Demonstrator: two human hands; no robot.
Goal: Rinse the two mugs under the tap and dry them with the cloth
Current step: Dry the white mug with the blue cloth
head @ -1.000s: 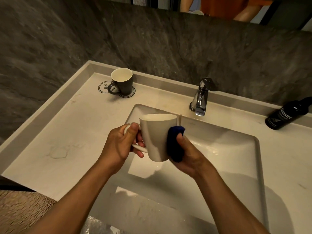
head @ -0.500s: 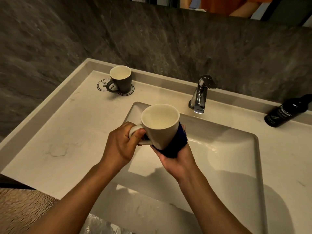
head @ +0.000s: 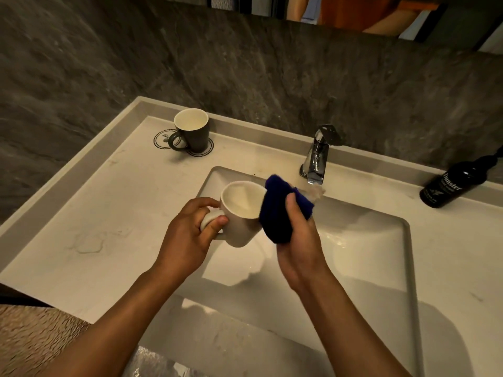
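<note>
My left hand [head: 190, 235] grips the handle of a white mug [head: 239, 213], held over the left part of the sink [head: 367, 240] and tilted with its mouth toward me. My right hand [head: 296, 240] holds a dark blue cloth [head: 280, 210] against the mug's right side and rim. A second mug [head: 192, 130], dark grey outside and white inside, stands upright on a round coaster at the back left of the counter. The chrome tap [head: 317, 156] stands behind the sink; no water stream is visible.
A black bottle [head: 451, 183] lies at the back right of the counter [head: 109, 213]. A dark stone wall runs behind the raised counter rim. A mirror strip at the top shows part of a person. A patterned surface sits at the lower left.
The mug has tilted and turned in my left hand. The cloth moved from under the mug's base up along its right side to the rim.
</note>
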